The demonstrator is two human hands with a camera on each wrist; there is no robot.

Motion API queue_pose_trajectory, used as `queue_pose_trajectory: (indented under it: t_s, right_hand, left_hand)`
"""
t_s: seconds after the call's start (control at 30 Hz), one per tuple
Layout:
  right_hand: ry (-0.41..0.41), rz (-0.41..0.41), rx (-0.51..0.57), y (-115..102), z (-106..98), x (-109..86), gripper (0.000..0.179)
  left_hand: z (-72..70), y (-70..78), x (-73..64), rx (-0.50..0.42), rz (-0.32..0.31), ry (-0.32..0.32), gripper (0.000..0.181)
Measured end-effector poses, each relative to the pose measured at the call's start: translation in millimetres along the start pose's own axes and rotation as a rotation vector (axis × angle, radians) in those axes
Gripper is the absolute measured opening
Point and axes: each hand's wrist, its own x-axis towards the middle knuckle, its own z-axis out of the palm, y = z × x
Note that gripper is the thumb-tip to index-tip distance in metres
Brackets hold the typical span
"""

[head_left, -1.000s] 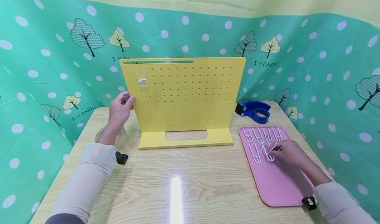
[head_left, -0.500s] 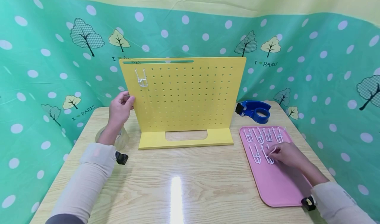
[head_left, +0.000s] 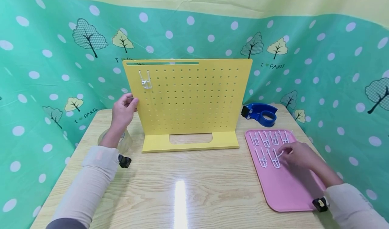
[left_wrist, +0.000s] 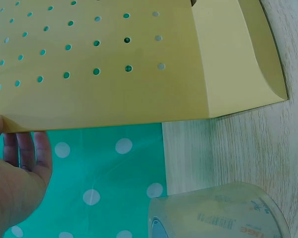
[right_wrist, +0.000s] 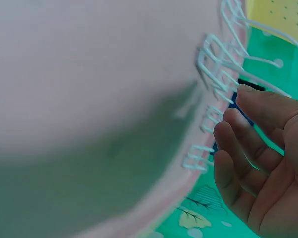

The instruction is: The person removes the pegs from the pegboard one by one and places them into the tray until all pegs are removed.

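A yellow pegboard (head_left: 188,97) stands upright on its base, with one white wire hook (head_left: 146,80) hanging at its upper left. My left hand (head_left: 123,111) grips the board's left edge, thumb in front and fingers behind. On the pink tray (head_left: 291,192) at the right, several white wire hooks lie in two rows. My right hand (head_left: 299,156) is over the tray beside the nearest wire hook (head_left: 274,159), its fingertips by a prong. In the right wrist view the fingers (right_wrist: 228,171) are loosely bent and apart, with no hook visibly pinched.
A blue tape dispenser (head_left: 262,114) lies behind the tray. The wide clear tape roll (left_wrist: 218,213) stands beside my left forearm, partly hidden by it in the head view. A polka-dot curtain (head_left: 170,36) encloses the wooden table (head_left: 146,195) at the back and sides.
My right hand has drawn slightly right, away from the nearest wire hook, which has turned a little and lies on the tray. The left hand keeps its place on the board.
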Motion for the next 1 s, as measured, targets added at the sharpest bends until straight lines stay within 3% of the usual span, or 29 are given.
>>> queue_pose_trajectory:
  t_s: [0.23,0.5,0.83,1.0]
  right_hand:
    - [0.070,-0.029,-0.031,-1.2,-23.3,8.8,0.018]
    - [0.106,-0.056,-0.025,-22.8,-46.2,23.1,0.021]
    - [0.128,-0.069,0.006,-81.5,-59.2,47.3,0.024]
    - [0.192,-0.113,0.072,-117.3,-58.5,63.3,0.025]
  left_hand:
    - [-1.1,1.4,-0.7,0.014,-0.011,-0.001,0.040]
    - [-1.3,2.1,-1.7,0.016,-0.016,-0.011,0.040]
    - [-3.1,2.4,-2.5,0.008,0.001,-0.012,0.040]
    - [-2.4,2.1,-2.7,0.002,-0.002,-0.016,0.040]
